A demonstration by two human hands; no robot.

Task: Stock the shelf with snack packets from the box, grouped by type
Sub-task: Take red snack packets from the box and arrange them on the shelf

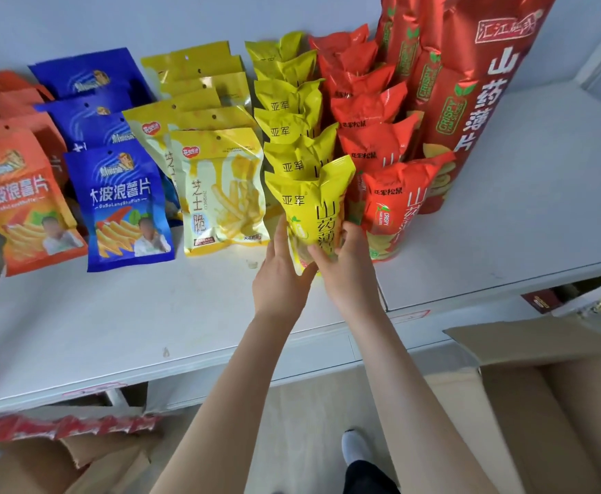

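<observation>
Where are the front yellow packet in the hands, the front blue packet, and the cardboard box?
front yellow packet [309,205], head view, upper front face.
front blue packet [122,205], head view, middle of front face.
cardboard box [559,404], head view, inner wall.

Both hands [313,269] around yellow packet [309,205]

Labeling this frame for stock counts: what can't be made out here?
Head view:
- Cardboard box: inside cut off by the right edge; contents unseen.
- Rows behind the front packets: overlapped, so no sure counts.
- Front yellow packet: bottom covered by left hand and right hand.
- Tall red bags: tops cut by the top edge.
</observation>
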